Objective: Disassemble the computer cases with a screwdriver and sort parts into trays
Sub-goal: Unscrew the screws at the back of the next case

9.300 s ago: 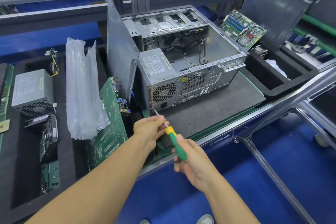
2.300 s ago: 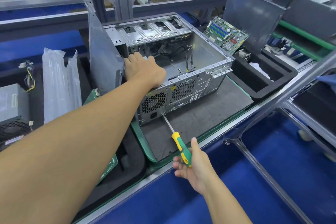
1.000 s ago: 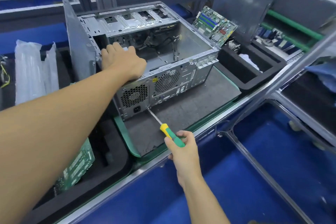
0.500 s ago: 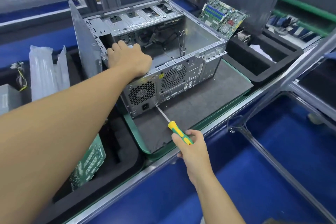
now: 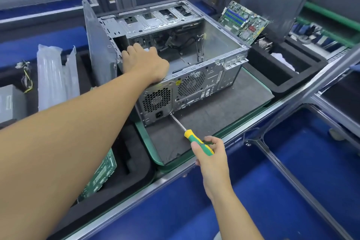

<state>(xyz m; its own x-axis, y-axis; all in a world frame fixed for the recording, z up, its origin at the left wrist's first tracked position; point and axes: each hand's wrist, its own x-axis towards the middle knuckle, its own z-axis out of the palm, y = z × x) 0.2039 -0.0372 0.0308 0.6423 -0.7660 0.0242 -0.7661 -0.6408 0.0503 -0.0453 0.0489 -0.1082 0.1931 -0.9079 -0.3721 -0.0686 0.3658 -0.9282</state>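
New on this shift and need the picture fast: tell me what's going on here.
A person is taking apart an open computer case on a grey mat. Their left hand lies on the power supply, fingers hooked over its far edge, while the right hand holds a screwdriver with its tip at the case's rear panel, beside the power socket. A motherboard leans in the black tray.
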